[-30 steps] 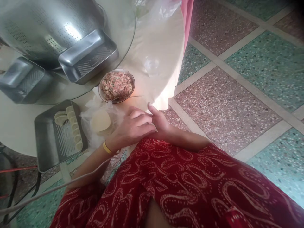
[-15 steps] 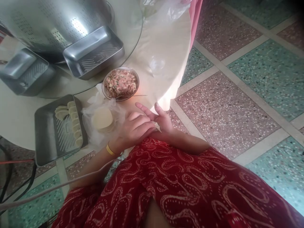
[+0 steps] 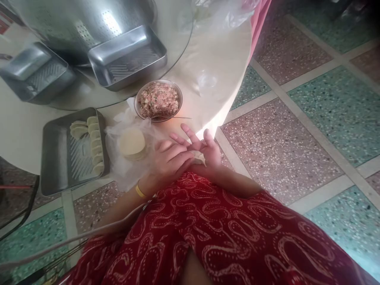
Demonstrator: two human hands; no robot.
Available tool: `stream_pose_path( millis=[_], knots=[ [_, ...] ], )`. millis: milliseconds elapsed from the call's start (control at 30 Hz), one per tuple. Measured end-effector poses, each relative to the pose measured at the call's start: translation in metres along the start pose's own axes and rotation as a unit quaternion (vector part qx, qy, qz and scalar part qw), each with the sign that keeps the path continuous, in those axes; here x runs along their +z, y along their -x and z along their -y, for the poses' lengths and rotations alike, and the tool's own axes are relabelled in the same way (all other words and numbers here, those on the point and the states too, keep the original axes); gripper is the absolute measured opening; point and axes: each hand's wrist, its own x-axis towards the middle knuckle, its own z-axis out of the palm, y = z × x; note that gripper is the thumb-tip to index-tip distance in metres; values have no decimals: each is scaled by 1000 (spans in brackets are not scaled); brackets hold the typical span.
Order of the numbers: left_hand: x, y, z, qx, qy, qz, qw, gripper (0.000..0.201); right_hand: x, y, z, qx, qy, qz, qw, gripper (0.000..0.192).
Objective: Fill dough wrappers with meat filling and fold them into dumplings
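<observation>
Low over my lap, my two hands meet around a pale dumpling (image 3: 199, 157), partly covered by my fingers. My left hand (image 3: 172, 158), with a yellow band at the wrist, is closed over it with bent fingers. Against my right hand (image 3: 209, 152) the dumpling rests near the palm, the thumb and fingers of that hand pointing up and apart. A stack of round dumpling wrappers (image 3: 132, 141) lies on a plastic bag (image 3: 114, 158) left of my hands. Beyond them stands a bowl (image 3: 135, 109) of minced filling (image 3: 158, 98), a thin utensil handle (image 3: 182, 117) sticking out rightward.
A metal tray (image 3: 55, 158) with several folded dumplings (image 3: 95, 144) sits at the table's left edge. Two more metal trays (image 3: 127, 59) (image 3: 37, 75) and a large perforated steel pot (image 3: 77, 23) stand behind. Clear plastic (image 3: 222, 14) lies at the back. A cable (image 3: 59, 247) crosses my left arm.
The fingers of my right hand have spread and risen, and more of the dumpling shows. My left hand stays over it. The view has shifted slightly.
</observation>
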Motion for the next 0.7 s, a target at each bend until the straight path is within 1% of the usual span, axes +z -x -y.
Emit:
stream_pose_path(
  millis=[133, 200, 333, 467, 533, 633, 700],
  knots=[
    [1, 3, -2, -29, -18, -30, 999, 20, 3, 1, 0, -15, -20, 4, 1000, 62],
    [1, 5, -3, -36, -10, -32, 999, 16, 5, 0, 0, -9, -14, 2, 1000, 62],
    [2, 5, -6, -38, 9, -15, 999, 6, 4, -2, -4, 16, -1, -7, 1000, 61],
    [1, 6, -7, -27, -2, -7, 1000, 8, 6, -2, -4, 20, -4, -11, 1000, 57],
    [2, 7, -6, -35, 1, -2, 999, 5, 8, -1, -3, 22, -9, -14, 1000, 58],
    [3, 9, -5, -43, -1, -12, 999, 17, 8, -2, -3, 24, -9, -17, 1000, 60],
    [4, 8, -5, -36, 0, -18, 999, 13, 6, -3, -5, 25, -6, -8, 1000, 58]
  ],
)
